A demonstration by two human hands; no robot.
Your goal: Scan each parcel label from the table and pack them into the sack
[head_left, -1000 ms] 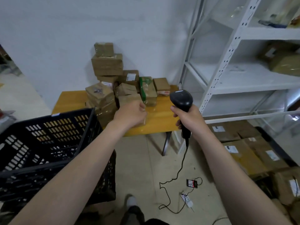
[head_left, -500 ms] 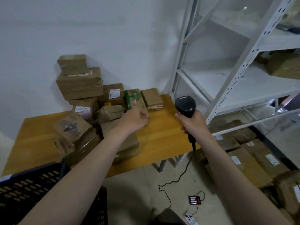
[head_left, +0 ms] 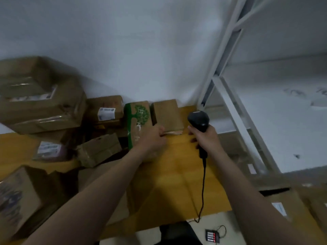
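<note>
Several brown cardboard parcels are piled on the yellow wooden table (head_left: 178,175), against the white wall. A small plain brown parcel (head_left: 167,113) lies at the pile's right end, beside a parcel printed with a green tree (head_left: 138,117). My left hand (head_left: 151,139) reaches over the tree parcel, and its thumb and curled fingers pinch the small parcel's near left edge, where a label strip shows. My right hand (head_left: 206,138) grips the handle of a black barcode scanner (head_left: 199,120), held upright just right of that parcel. No sack is in view.
A white metal shelf rack (head_left: 228,89) stands at the table's right end. More labelled boxes (head_left: 283,204) lie on the floor below it. The scanner cable (head_left: 203,188) hangs over the table's front edge, down to a battery holder (head_left: 212,236) on the floor.
The view has moved closer to the table and the black crate has left the frame. My left hand has gone from the tree parcel's front to the small brown parcel's edge. The scanner has stayed in my right hand.
</note>
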